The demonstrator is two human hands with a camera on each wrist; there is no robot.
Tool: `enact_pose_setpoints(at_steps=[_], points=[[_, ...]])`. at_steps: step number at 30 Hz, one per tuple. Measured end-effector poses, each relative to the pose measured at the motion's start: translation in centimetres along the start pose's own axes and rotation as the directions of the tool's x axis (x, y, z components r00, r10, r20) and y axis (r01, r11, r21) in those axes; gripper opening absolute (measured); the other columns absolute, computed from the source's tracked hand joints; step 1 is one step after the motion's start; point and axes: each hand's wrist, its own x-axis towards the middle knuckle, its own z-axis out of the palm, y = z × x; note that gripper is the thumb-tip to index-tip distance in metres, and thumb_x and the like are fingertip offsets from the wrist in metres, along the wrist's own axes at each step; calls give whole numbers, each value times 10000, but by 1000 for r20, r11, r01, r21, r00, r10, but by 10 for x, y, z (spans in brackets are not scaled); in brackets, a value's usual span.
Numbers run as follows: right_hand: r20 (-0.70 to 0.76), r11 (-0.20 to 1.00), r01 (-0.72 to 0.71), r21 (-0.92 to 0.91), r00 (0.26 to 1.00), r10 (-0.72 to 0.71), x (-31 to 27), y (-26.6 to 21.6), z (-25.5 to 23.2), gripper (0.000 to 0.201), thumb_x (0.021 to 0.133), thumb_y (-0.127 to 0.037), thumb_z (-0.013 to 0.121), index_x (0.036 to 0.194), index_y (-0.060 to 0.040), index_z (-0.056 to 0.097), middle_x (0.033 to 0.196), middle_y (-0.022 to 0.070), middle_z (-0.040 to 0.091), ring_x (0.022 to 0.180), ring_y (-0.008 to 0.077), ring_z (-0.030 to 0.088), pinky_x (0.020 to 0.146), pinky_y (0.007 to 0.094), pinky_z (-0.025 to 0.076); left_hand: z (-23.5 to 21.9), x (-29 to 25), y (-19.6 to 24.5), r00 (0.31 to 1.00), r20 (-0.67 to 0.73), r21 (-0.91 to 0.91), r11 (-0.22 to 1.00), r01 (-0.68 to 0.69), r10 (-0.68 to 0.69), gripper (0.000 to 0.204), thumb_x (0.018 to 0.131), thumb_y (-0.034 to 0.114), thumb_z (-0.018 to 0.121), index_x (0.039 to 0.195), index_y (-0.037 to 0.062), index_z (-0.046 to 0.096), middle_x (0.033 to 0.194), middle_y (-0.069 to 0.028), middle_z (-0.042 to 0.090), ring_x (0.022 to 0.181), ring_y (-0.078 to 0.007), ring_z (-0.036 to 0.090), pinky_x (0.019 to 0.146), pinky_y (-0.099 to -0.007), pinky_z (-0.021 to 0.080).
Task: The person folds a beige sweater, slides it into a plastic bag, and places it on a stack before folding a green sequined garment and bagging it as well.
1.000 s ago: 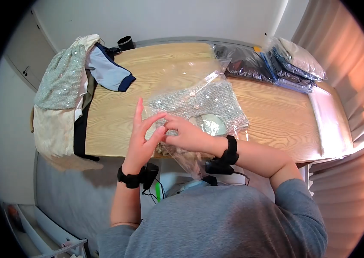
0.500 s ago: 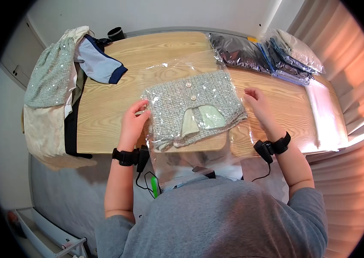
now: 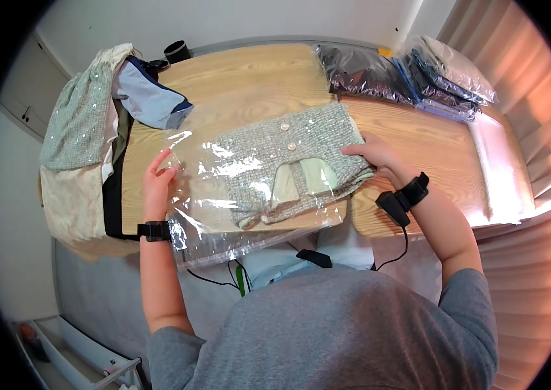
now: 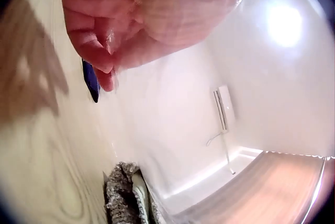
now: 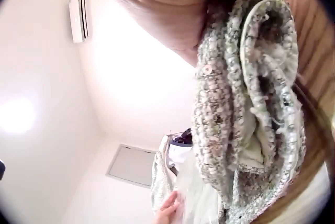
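A folded grey-green tweed jacket (image 3: pixel 262 156) with pearly buttons and pale lining lies in front of me on the table. A clear plastic bag (image 3: pixel 200 195) overlaps its left part and reaches past the table's front edge. My left hand (image 3: pixel 156 188) pinches the bag's left edge; in the left wrist view its thumb and fingertips (image 4: pixel 107 67) meet on thin film. At the other side my right hand (image 3: pixel 382 156) grips the jacket's right edge, thumb on top. In the right wrist view the folded layers of the jacket (image 5: pixel 214 103) show end-on below that hand.
Clothes (image 3: pixel 80 123), among them a sequined tweed piece, hang over the table's left end. Bagged garments (image 3: pixel 366 75) are piled at the back right, near a stack of clear bags (image 3: pixel 493 169). A black cup (image 3: pixel 176 52) stands at the back left.
My hands, first together over the bag, have parted. The left has drawn the bag leftward, so the jacket's right part shows bare. The right has taken hold of the jacket's right edge.
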Motion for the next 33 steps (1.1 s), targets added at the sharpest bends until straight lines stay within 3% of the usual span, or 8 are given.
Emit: enact_pose_setpoints(at_steps=[6, 18, 20, 21, 23, 25, 27, 33], points=[[-199, 947, 232, 223, 962, -189, -79, -10, -33, 477, 821, -57, 650, 1250, 27, 460, 1142, 135, 599, 973, 190, 618, 850, 321, 514, -9, 26, -14, 998, 49, 43, 998, 35, -37, 486, 799, 20, 633, 1273, 77, 544, 652, 48, 525, 556, -31, 434, 511, -182, 327], [-429, 989, 76, 128, 903, -14, -175, 65, -145, 551, 836, -150, 663, 1287, 48, 418, 1194, 130, 564, 1031, 169, 584, 889, 296, 478, 11, 78, -22, 957, 246, 123, 984, 125, -153, 485, 850, 20, 581, 1320, 101, 492, 701, 54, 534, 584, -35, 484, 528, -177, 370], [-687, 990, -65, -125, 725, -39, -176, 66, -131, 517, 805, -170, 697, 1235, 19, 481, 1120, 146, 599, 995, 228, 602, 857, 353, 484, 12, 73, -15, 947, 268, 155, 978, 142, -180, 467, 871, 51, 576, 1328, 93, 485, 764, 43, 559, 675, -49, 516, 622, -188, 404], [-685, 991, -66, -118, 728, -34, -174, 66, -120, 517, 805, -170, 697, 1235, 19, 481, 1120, 146, 599, 995, 228, 602, 857, 353, 484, 4, 76, -16, 946, 266, 163, 976, 143, -183, 467, 871, 51, 576, 1328, 93, 485, 764, 43, 559, 675, -49, 516, 622, -188, 404], [-467, 453, -148, -879, 457, -757, -173, 66, -91, 533, 752, -181, 726, 1219, -30, 519, 1138, 160, 590, 1065, 319, 559, 919, 391, 437, -18, 84, -17, 964, 265, 336, 937, -97, 5, 444, 895, 94, 564, 1331, 87, 480, 953, -20, 603, 876, -94, 552, 796, -229, 423], [-322, 499, 169, -850, 583, -746, -170, 58, -45, 562, 692, -189, 753, 1204, -81, 549, 1198, 144, 564, 1164, 361, 479, 1006, 419, 361, -14, 59, 15, 965, 261, 380, 916, -129, 28, 436, 904, 109, 555, 1332, 82, 478, 1057, -49, 587, 981, -115, 530, 867, -249, 400], [-39, 259, 189, -947, 735, -677, -166, 43, -1, 650, 654, -244, 779, 1240, -135, 521, 1320, 85, 490, 1296, 306, 374, 1069, 507, 254, -2, 26, 54, 964, 261, 426, 890, -163, 51, 429, 912, 123, 546, 1332, 76, 476, 1161, -78, 570, 1086, -136, 509, 937, -269, 376], [-6, 305, 296, -905, 709, -705, -131, 62, 42, 535, 743, -86, 656, 1255, -149, 517, 1313, 109, 494, 1280, 319, 400, 1046, 487, 317, 79, -79, 103, 805, 565, 395, 797, -456, 180, 388, 896, 123, 550, 1277, 59, 509, 1314, -72, 517, 1216, -175, 458, 981, -294, 352]])
